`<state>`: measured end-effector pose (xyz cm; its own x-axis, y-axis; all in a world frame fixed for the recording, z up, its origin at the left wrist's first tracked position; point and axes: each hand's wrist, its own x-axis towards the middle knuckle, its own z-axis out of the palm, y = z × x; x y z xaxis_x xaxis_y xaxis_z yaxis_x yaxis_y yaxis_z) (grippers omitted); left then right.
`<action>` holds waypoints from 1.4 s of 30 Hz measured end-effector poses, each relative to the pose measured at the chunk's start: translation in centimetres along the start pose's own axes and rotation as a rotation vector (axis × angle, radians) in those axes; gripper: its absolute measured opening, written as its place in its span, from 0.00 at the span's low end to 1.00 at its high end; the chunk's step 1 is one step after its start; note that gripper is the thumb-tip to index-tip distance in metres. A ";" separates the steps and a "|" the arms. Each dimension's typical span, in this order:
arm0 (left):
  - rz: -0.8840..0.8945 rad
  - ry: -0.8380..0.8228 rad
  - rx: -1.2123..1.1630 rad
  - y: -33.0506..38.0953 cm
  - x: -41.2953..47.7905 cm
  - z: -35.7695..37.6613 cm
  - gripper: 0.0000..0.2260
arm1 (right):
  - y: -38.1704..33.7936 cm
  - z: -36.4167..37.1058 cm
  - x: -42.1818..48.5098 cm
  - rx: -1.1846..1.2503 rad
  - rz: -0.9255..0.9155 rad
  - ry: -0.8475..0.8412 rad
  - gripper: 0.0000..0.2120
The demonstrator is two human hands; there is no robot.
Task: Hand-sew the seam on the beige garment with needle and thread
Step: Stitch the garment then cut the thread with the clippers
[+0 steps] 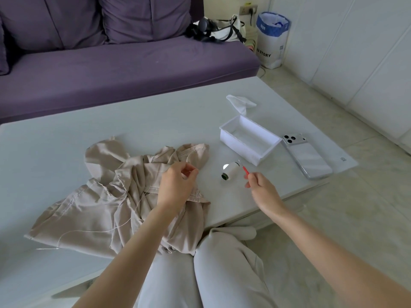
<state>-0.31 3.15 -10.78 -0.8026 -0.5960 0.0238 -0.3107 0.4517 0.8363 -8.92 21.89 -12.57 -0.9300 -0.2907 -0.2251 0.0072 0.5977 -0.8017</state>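
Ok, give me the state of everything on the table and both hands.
left hand, pinching the thread.
right hand, gripping the red-handled tool.
beige garment, crumpled on the table.
thread, trailing loose across the garment.
spool, lying on its side.
white box, open.
phone, face down.

Beige garment (93,207): crumpled heap on the table's near side, stitched hems showing, front edge hanging off the table edge. White thread (93,231): one end pinched at left hand (178,183), slack loops across the fabric, tail on the table front-left. Needle too fine to make out. White thread spool (230,170) lies on its side, just right of the garment.
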 end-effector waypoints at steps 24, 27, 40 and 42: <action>-0.009 0.015 -0.046 0.6 -0.5 -0.4 0.04 | -0.9 3.3 2.4 -0.419 -0.577 0.047 0.06; -0.027 0.022 -0.072 0.8 -0.7 -0.7 0.04 | -1.0 3.2 3.2 -0.375 -0.538 0.075 0.05; -0.040 0.038 -0.107 0.2 -0.7 -1.4 0.05 | -0.8 3.0 2.9 -0.433 -0.695 0.160 0.16; -0.041 0.031 -0.117 0.2 -0.6 -1.3 0.04 | -1.5 3.2 3.6 -0.509 -0.709 0.124 0.24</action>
<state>0.82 2.72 -9.92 -0.7741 -0.6331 0.0036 -0.2799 0.3473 0.8950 -11.11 17.52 -13.94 -0.6870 -0.6538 0.3171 -0.7237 0.5767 -0.3790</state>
